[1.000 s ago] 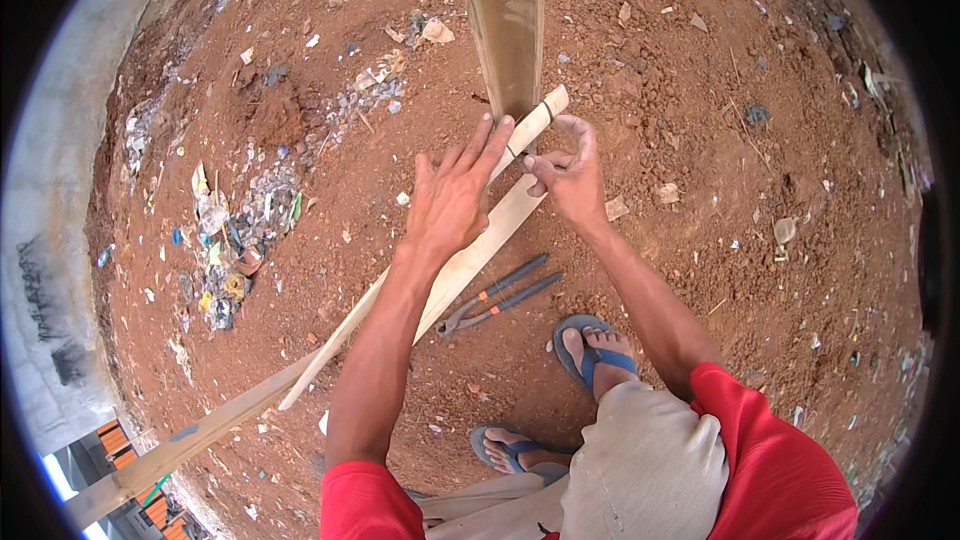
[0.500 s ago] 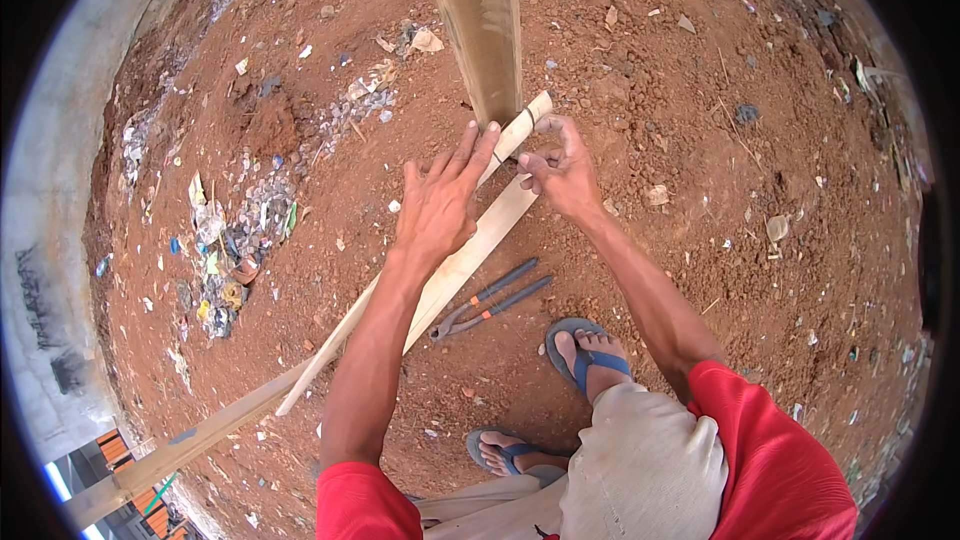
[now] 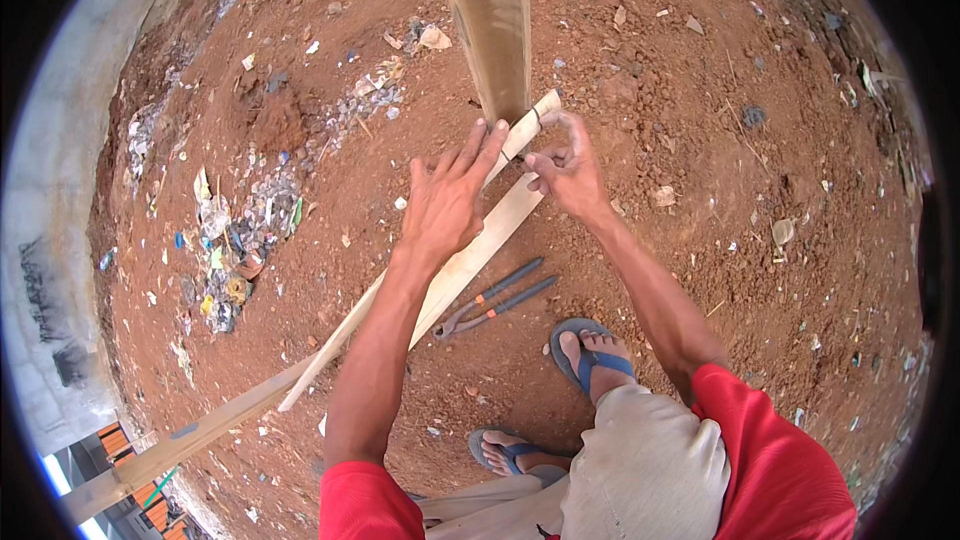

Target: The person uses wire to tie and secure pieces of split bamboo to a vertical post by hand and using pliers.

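My left hand (image 3: 447, 190) lies with fingers stretched out along the upper end of a narrow pale wooden slat (image 3: 547, 104), its fingertips near the foot of an upright wooden post (image 3: 497, 50). Two thin dark bands of wire (image 3: 537, 118) cross the slat there. My right hand (image 3: 572, 172) is curled beside the slat's right side, thumb and fingers pinching at the wire; the pinched end is mostly hidden. Below runs a second, wider pale board (image 3: 475, 258), slanting down left under my left forearm. A pair of pincers with dark handles and orange bands (image 3: 490, 302) rests on the soil near the board.
A longer wooden beam (image 3: 215, 412) slants in from the lower left. Litter and pebbles (image 3: 228, 270) are scattered on the reddish soil at left. A grey concrete wall (image 3: 60, 180) bounds the left side. My sandalled foot (image 3: 590, 352) stands right of the pincers.
The whole view has shifted slightly, so the post and boards appear a little further right. Both hands keep nearly the same places at the slat.
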The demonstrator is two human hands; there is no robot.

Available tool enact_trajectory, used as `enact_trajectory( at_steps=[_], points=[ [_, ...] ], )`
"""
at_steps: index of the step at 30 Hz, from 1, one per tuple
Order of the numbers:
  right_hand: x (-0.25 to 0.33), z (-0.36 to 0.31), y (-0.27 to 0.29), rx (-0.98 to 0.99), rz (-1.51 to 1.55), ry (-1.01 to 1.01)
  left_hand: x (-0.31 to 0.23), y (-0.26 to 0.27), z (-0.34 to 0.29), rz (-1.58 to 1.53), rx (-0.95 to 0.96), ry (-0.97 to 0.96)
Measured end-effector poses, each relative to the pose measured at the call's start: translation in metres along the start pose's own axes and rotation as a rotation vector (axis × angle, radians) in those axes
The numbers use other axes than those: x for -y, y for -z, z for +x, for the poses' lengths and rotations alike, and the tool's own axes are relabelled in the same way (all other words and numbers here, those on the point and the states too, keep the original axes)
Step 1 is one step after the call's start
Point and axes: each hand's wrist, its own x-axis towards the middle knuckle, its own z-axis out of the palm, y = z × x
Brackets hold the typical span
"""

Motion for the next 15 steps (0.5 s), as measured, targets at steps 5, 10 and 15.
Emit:
enact_trajectory(
  at_steps=[5, 10, 15],
  points=[
    [0.007, -0.001, 0.0, 0.035, -0.048, -0.018, 0.002, -0.002, -0.001, 0.038, -0.006, -0.007],
    [0.009, -0.015, -0.017, -0.131, -0.099, 0.009, -0.002, 0.0, -0.002, 0.078, -0.023, -0.015],
    [0.011, -0.015, -0.022, -0.181, -0.156, -0.091, -0.004, 0.0, 0.0, 0.148, -0.027, -0.041]
  ],
)
